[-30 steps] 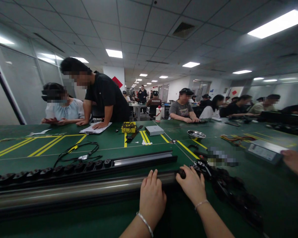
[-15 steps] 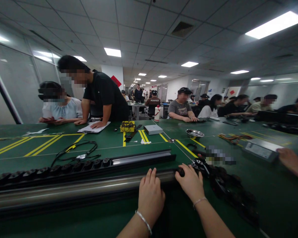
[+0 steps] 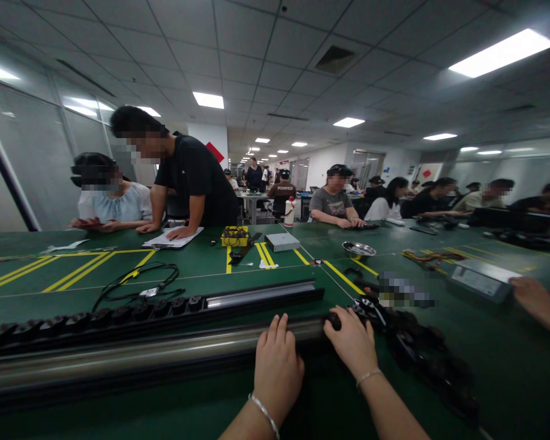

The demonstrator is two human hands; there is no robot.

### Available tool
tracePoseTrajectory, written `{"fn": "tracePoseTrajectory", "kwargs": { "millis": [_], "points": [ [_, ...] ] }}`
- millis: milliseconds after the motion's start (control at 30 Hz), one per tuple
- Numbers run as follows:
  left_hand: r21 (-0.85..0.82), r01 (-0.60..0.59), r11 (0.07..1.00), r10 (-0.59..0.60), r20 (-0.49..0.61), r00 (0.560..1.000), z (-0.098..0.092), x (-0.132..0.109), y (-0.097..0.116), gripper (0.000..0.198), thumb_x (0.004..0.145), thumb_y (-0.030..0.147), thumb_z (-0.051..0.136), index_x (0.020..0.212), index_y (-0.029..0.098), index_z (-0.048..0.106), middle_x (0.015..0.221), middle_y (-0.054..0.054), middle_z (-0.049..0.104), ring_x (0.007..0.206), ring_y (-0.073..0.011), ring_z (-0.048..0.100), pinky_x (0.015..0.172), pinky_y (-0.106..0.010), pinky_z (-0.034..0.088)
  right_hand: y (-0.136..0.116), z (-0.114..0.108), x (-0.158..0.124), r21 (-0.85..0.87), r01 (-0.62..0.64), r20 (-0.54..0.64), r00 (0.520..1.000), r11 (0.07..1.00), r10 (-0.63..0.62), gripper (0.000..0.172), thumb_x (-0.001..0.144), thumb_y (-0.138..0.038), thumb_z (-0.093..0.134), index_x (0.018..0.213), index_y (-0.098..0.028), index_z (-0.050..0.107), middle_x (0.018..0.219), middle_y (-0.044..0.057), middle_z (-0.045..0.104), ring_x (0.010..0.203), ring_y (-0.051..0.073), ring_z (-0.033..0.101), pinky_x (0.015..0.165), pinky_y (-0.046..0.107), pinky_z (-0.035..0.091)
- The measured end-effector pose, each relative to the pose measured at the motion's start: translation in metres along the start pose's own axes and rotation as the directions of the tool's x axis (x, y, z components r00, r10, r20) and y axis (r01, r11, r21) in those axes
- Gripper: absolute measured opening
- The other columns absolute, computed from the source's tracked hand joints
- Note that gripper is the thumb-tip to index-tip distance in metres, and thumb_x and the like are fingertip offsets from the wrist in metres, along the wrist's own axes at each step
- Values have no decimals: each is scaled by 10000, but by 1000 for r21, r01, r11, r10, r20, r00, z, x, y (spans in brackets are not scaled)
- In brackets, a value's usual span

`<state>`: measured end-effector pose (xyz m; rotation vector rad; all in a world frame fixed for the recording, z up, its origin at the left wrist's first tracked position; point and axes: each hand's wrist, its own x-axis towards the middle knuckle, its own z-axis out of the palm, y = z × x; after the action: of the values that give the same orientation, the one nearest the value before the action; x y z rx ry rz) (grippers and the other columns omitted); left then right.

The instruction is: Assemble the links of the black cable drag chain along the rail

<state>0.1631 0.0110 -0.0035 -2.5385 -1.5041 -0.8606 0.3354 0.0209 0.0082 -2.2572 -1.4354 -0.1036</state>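
Note:
A long dark rail (image 3: 132,354) with a shiny metal strip along it crosses the near side of the table. My left hand (image 3: 278,363) lies over its right part, fingers stretched out flat across it. At the rail's right end my right hand (image 3: 352,339) is closed on a small black round part (image 3: 333,320), mostly covered by the fingers. Behind runs a second black rail (image 3: 266,294), its left portion filled with a row of black round pieces (image 3: 128,313). Just right of my right hand lies a dark heap of similar black pieces (image 3: 428,351).
A black cable (image 3: 140,278) is coiled behind the rails. Farther back are a yellow box (image 3: 234,236), a grey box (image 3: 282,241) and a metal bowl (image 3: 359,249). At right another person's hand (image 3: 534,297) touches a silver box (image 3: 481,278). People sit and lean across the table.
The view has shifted very slightly. Both hands keep nearly the same place on the rail and the small black part.

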Motion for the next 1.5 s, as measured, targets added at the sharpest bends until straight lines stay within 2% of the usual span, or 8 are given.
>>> {"fn": "tracePoseTrajectory", "kwargs": {
  "millis": [567, 733, 933, 1500],
  "points": [
    [-6, 4, 1000, -4, 16, 1000, 1, 1, 0, 246, 721, 177, 467, 948, 175, 563, 1340, -83, 431, 1256, -226, 327, 964, -404, 329, -2, -2, -3, 9, 9, -29, 1000, 1000, -8, 366, 753, -327, 401, 1060, -224, 573, 1245, 37, 506, 1217, 226, 350, 1021, 488, 134],
    [-1, -1, 1000, 1, 17, 1000, 2, 1, 0, 236, 722, 180, 473, 940, 172, 563, 1340, -84, 432, 1258, -220, 321, 963, -393, 330, 0, -1, -3, 3, -24, -34, 999, 1000, 24, 379, 754, -360, 400, 1078, -236, 555, 1255, 32, 498, 1228, 251, 326, 1003, 560, 112],
    [-4, -5, 1000, 5, 13, 1000, 2, 1, -1, 234, 725, 193, 478, 941, 169, 562, 1339, -88, 432, 1261, -225, 318, 970, -395, 323, 3, 0, -2, -18, -47, -20, 999, 999, 47, 393, 750, -399, 401, 1083, -260, 556, 1297, 22, 454, 1245, 254, 295, 985, 547, 189],
    [11, -5, 1000, 5, 13, 1000, 1, 1, 0, 259, 720, 175, 475, 965, 165, 560, 1335, -88, 438, 1258, -216, 320, 972, -385, 325, 3, -1, -2, -37, -40, -42, 998, 999, 39, 380, 750, -392, 413, 1075, -270, 568, 1272, 23, 474, 1211, 245, 346, 965, 483, 253]
  ]
}}
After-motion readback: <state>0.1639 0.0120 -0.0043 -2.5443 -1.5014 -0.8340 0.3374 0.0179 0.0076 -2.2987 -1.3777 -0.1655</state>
